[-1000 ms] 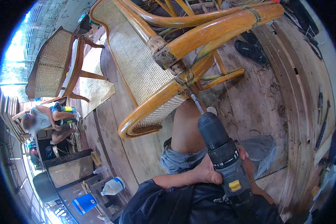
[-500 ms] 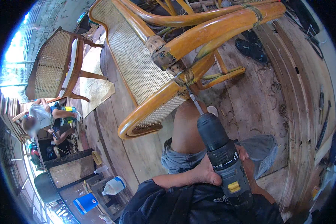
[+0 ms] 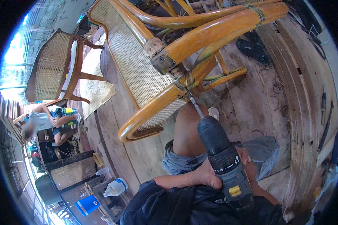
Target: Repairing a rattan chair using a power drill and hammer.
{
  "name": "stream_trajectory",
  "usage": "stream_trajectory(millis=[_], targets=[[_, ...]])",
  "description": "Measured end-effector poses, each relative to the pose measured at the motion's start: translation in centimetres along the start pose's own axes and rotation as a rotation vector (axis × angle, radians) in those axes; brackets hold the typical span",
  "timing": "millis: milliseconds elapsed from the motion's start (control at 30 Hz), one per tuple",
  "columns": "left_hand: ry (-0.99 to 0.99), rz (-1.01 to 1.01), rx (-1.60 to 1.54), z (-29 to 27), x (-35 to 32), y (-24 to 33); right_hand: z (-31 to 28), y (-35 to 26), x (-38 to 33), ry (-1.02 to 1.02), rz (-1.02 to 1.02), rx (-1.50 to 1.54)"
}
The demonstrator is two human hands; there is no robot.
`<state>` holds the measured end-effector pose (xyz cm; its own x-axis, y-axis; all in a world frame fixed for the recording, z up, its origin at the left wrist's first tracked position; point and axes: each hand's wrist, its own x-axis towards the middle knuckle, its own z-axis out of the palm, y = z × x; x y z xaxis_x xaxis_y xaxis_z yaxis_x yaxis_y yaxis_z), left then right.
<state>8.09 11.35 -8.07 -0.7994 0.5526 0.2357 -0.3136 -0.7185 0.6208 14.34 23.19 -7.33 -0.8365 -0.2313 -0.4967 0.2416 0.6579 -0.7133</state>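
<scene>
A black cordless drill (image 3: 223, 165) points away from me, and both of my hands are around it. My left hand (image 3: 207, 175) grips its left side, thumb along the body. On the far side, partly hidden behind the drill, my right hand (image 3: 245, 155) is wrapped around it. The long bit (image 3: 196, 105) reaches to the dark, rough joint (image 3: 184, 79) of a tipped glossy rattan chair (image 3: 210, 35); whether its tip touches cannot be made out. A thin shiny metal piece (image 3: 179, 77) sticks out at that joint. Woven cane panels (image 3: 139, 63) fill the chair's frame.
Wooden planks (image 3: 116, 150) form the floor. Another cane chair (image 3: 50, 67) and a seated person (image 3: 45, 120) are at left. A white bottle (image 3: 116, 187) and blue container (image 3: 87, 205) stand lower left. Dark footwear (image 3: 252, 50) and long boards (image 3: 304, 101) are at right.
The drill and its bit have shifted slightly, and the chair joint has moved a little. The metal piece at the joint now shows more plainly. The person at left has shifted their arms.
</scene>
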Motion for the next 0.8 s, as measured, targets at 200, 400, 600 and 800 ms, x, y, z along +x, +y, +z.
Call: stream_trajectory(millis=[200, 400, 600, 800], targets=[[-0.078, -0.014, -0.053, -0.7, 0.1, 0.1, -1.3, -1.1, -0.5, 0.089, -0.045, 0.063], [-0.087, -0.005, -0.025, -0.7, 0.7, 1.0, -1.1, -0.9, -0.2, 0.102, -0.042, 0.059], [-0.044, -0.132, 0.007, -0.7, 0.9, 2.7, -0.6, -1.1, 0.8, 0.099, -0.045, 0.07], [-0.063, -0.117, -0.028, -1.0, 0.6, 2.1, -0.1, -0.9, 0.7, 0.131, -0.057, 0.068]])
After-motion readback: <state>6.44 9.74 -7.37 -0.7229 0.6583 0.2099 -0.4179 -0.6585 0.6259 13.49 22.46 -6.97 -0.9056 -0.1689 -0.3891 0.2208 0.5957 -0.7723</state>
